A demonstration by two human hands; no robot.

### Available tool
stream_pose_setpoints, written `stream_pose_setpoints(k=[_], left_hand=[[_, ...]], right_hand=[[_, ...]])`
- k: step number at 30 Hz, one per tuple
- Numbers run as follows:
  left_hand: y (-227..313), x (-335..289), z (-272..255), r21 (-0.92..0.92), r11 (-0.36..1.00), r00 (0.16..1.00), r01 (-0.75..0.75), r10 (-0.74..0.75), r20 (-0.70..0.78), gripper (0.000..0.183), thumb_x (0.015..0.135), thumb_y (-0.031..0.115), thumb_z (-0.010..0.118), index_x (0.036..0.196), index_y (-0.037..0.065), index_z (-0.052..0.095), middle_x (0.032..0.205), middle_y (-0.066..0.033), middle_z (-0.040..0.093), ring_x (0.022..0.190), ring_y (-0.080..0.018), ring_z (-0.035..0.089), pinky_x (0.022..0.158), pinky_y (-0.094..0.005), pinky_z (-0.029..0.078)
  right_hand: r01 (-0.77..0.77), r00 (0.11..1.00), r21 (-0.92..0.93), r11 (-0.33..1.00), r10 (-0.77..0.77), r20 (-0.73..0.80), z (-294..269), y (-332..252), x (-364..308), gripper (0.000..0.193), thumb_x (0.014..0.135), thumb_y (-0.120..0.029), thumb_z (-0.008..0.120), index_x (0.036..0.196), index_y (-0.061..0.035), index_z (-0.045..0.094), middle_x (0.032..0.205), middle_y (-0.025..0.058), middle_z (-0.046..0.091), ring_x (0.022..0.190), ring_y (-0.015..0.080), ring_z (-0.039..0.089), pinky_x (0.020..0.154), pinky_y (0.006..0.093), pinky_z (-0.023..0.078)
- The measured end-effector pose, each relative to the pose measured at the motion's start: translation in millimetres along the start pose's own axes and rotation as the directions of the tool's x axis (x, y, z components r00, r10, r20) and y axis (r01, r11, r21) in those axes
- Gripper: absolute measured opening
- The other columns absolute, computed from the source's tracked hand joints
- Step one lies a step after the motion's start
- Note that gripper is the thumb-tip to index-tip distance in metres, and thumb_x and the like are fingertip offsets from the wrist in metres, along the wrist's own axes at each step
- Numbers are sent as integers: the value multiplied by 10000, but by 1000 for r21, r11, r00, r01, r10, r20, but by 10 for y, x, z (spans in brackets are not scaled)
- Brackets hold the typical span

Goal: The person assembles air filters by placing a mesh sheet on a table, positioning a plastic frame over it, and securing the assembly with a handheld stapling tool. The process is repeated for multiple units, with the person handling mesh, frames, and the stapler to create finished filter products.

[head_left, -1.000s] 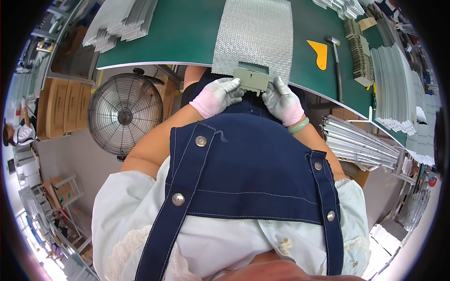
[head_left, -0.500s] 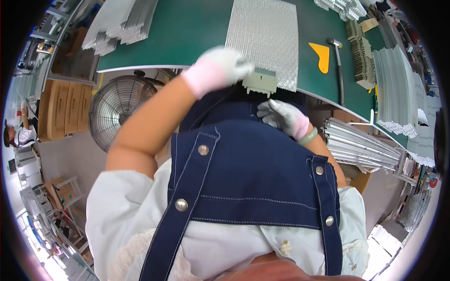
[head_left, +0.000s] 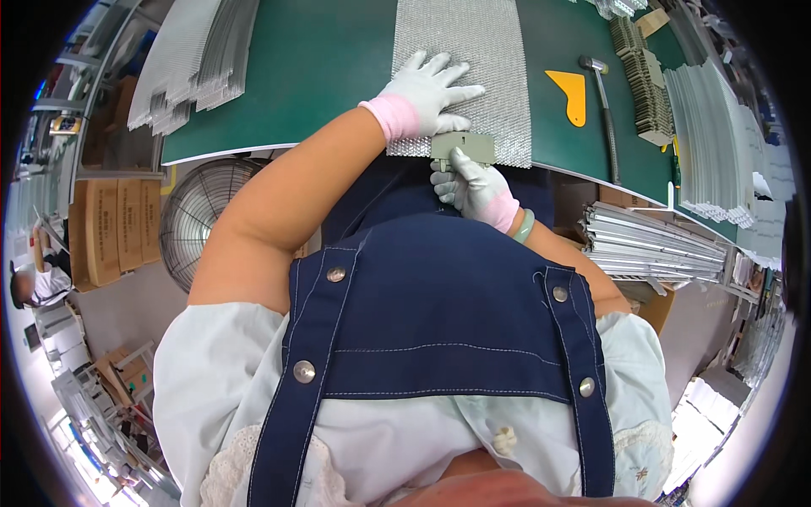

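A silvery corrugated mesh sheet (head_left: 481, 51) lies on the green table, its near edge at the table's front. My left hand (head_left: 427, 93), in a white glove with a pink cuff, rests flat on that sheet with its fingers spread. At the sheet's near edge sits a grey-green plastic clip (head_left: 475, 149). My right hand (head_left: 473, 186), gloved alike, grips this clip from below, thumb on its top face and fingers curled beneath. Whether the clip is seated on the sheet's edge, I cannot tell.
To the right on the green table (head_left: 338, 51) lie a yellow scraper (head_left: 568, 95), a hammer (head_left: 604, 118) and a row of grey-green clips (head_left: 644, 84). Sheet stacks (head_left: 190, 59) stand at both sides. A fan (head_left: 207, 211) and metal profiles (head_left: 650, 241) are below.
My left hand has gone from beside the clip to lying spread on the sheet. My right hand has risen and closed on the clip.
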State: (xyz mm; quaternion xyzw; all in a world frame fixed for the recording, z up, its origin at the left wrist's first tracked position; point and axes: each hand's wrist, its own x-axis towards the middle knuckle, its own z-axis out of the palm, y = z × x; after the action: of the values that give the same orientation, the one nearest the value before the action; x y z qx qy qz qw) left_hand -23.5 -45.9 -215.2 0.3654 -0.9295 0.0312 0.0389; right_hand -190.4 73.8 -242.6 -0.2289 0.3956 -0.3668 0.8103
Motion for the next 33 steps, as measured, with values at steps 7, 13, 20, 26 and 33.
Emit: stream_pose_setpoints(k=[7, 13, 20, 26, 33], left_hand=[[261, -147, 42, -7, 999, 997, 46, -46, -56, 565, 955, 481, 441, 1477, 269, 401, 1518, -170, 370, 1401, -398, 306, 1144, -579, 185], [355, -198, 18, -36, 998, 998, 42, -44, -54, 535, 973, 414, 410, 1485, 260, 385, 1527, -183, 352, 1403, -399, 304, 1133, -569, 191], [322, -165, 53, -53, 998, 997, 41, -44, -65, 562, 946, 436, 462, 1476, 262, 403, 1515, -180, 370, 1389, -399, 326, 1131, -558, 214], [262, 140, -173, -175, 976, 991, 130, -132, 3, 666, 830, 596, 580, 1400, 258, 514, 1406, -180, 490, 1351, -395, 377, 1104, -554, 263], [447, 277, -287, -157, 943, 956, 294, -290, 50, 748, 756, 676, 623, 1377, 269, 540, 1269, -177, 546, 1261, -364, 443, 1119, -566, 221]], right_hand=[[-211, 970, 191, 959, 230, -80, 12, -118, -296, 493, 985, -475, 517, 966, 11, 599, 749, 59, 596, 573, 107, 518, 512, 223, 423], [-192, 970, 102, 976, 204, -130, -77, -100, -356, 403, 990, -397, 554, 1019, 4, 589, 759, 73, 609, 580, 92, 517, 533, 224, 443], [-8, 999, -117, 993, 2, -54, -160, -14, -277, 348, 998, -354, 566, 1069, -14, 563, 812, 73, 602, 615, 81, 515, 572, 216, 452], [18, 999, -5, 1000, -18, -46, -154, -134, -175, 372, 989, -400, 564, 1052, -33, 571, 789, 61, 593, 589, 96, 509, 546, 224, 432], [-94, 991, 7, 996, 94, -91, -161, -207, -181, 344, 983, -389, 576, 1049, -51, 578, 800, 54, 617, 587, 103, 531, 536, 231, 427]])
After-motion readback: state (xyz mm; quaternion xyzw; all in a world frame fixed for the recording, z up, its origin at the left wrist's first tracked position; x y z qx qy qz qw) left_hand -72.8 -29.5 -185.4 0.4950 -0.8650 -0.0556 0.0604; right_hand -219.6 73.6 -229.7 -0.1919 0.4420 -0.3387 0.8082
